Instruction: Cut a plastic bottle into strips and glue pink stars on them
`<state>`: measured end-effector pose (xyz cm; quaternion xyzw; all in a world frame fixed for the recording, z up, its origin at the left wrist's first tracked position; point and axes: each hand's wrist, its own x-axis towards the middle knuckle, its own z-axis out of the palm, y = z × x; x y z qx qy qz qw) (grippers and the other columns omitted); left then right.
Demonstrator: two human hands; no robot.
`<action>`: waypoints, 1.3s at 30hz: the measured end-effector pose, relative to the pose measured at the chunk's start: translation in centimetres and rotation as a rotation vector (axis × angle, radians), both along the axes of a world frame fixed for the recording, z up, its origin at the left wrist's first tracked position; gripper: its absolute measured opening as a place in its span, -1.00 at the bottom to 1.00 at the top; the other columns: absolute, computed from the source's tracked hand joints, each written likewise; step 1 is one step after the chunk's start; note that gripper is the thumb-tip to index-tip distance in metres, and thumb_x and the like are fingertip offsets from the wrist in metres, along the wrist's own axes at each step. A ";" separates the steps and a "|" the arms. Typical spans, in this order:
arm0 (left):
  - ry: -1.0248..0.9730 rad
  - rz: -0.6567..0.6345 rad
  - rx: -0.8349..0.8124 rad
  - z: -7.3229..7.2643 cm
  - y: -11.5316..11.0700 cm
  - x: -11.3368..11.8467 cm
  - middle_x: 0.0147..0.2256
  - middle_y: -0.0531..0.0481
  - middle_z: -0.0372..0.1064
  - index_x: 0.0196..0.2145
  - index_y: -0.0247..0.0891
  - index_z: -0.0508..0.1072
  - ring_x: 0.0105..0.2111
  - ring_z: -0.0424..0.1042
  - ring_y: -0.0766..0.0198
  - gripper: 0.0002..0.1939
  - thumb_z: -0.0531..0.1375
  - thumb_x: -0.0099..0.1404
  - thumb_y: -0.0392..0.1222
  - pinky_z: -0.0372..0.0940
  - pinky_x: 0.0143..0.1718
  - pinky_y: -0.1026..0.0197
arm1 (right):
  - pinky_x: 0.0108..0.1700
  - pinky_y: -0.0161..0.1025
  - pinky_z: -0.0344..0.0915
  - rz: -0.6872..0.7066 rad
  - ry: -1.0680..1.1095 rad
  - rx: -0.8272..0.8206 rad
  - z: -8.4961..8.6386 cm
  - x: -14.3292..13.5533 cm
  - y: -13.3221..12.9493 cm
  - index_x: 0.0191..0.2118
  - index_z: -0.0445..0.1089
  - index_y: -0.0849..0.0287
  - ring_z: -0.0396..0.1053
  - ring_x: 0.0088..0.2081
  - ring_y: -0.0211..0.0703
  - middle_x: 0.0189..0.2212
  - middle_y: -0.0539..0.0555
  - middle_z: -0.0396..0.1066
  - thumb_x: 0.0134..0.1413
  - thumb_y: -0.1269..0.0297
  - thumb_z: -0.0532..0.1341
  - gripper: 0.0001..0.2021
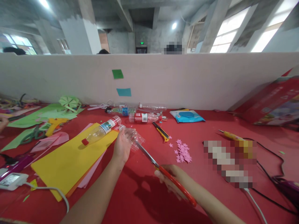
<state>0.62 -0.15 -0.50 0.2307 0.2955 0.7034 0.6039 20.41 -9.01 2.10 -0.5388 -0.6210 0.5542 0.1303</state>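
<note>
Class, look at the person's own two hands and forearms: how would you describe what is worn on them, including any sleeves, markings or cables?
The left hand and right hand wear no gloves. The left forearm and right forearm show no sleeves, watch, bracelet or attached cable. Rings cannot be ruled out, as parts of both hands are hidden.

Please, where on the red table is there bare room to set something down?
Bare red table lies between the blue packet, pink stars and yellow tool, and between the forearms. It is crowded at left, with papers and a glue gun, and along the partition, with bottles.
</note>
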 end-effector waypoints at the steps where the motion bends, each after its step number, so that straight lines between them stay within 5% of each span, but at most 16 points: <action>1: 0.003 0.001 0.005 0.0 0.0 0.0 -0.36 -0.02 0.45 -0.41 -0.29 0.44 -0.37 0.42 0.34 -0.77 0.12 0.20 -0.07 0.26 -0.27 0.27 | -0.76 -0.46 -0.03 -0.011 -0.006 -0.003 0.0 -0.1 0.0 -0.51 0.17 0.18 0.01 -0.77 -0.44 -0.75 -0.17 0.05 0.05 -0.10 0.11 -0.59; 8: 0.019 0.006 0.031 0.0 0.1 -0.2 -0.37 -0.03 0.44 -0.41 -0.30 0.44 -0.38 0.41 0.33 -0.77 0.13 0.19 -0.06 0.26 -0.30 0.28 | -0.77 -0.49 -0.07 -0.048 -0.040 0.010 -0.5 0.0 -0.1 -0.53 0.13 0.16 0.03 -0.78 -0.45 -0.76 -0.18 -0.01 0.07 -0.02 0.12 -0.63; 23: 0.132 0.028 0.093 -0.2 0.0 0.1 -0.39 -0.01 0.44 -0.39 -0.27 0.42 -0.32 0.41 0.27 -0.80 0.15 0.16 -0.07 0.24 -0.22 0.23 | -0.72 -0.47 -0.06 0.035 0.074 0.070 -1.2 0.1 -0.3 -0.47 0.13 0.17 0.03 -0.73 -0.44 -0.71 -0.17 0.03 0.04 -0.18 0.06 -0.55; 31: 0.135 0.038 0.069 -0.4 0.2 -0.1 -0.36 -0.01 0.43 -0.38 -0.26 0.41 -0.31 0.41 0.25 -0.77 0.17 0.12 -0.03 0.25 -0.23 0.20 | -0.78 -0.46 -0.02 -0.069 -0.030 0.003 -1.6 -0.6 -0.2 -0.54 0.12 0.14 0.07 -0.79 -0.40 -0.80 -0.18 0.01 0.03 -0.08 0.12 -0.61; 39: 0.225 0.026 0.111 -0.2 -0.3 0.4 -0.33 -0.04 0.44 -0.36 -0.25 0.44 -0.26 0.41 0.21 -0.79 0.15 0.16 -0.05 0.24 -0.20 0.20 | -0.74 -0.47 0.00 -0.008 0.117 0.044 -1.8 -0.4 -0.4 -0.47 0.16 0.18 0.02 -0.77 -0.44 -0.75 -0.17 0.05 0.09 -0.12 0.04 -0.58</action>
